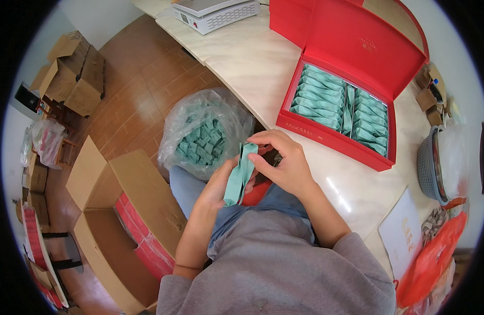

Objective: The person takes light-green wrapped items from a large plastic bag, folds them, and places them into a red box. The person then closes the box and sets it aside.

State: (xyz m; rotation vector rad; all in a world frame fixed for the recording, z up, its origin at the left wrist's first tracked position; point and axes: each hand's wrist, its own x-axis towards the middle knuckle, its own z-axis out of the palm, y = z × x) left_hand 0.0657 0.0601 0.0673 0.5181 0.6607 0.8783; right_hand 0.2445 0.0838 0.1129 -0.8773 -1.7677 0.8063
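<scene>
Above my lap, my left hand [222,177] holds a green paper packet [240,173] from the side. The fingers and thumb of my right hand [281,157] grip the packet's upper end, which looks folded. An open red gift box [336,143] stands on the table to the right, its lid raised; rows of similar green packets [318,98] fill it, with an upright one between the two rows. Left of the table edge, a clear plastic bag [171,130] holds many small green packets [202,141].
An open cardboard carton [108,244] with pink-red packs [141,236] stands at lower left. On the marble-look table [242,59] are a white appliance [218,17], a blue-grey basket [427,169], a white sheet [401,232] and a red plastic bag [433,264]. More cartons [74,78] stand on the floor.
</scene>
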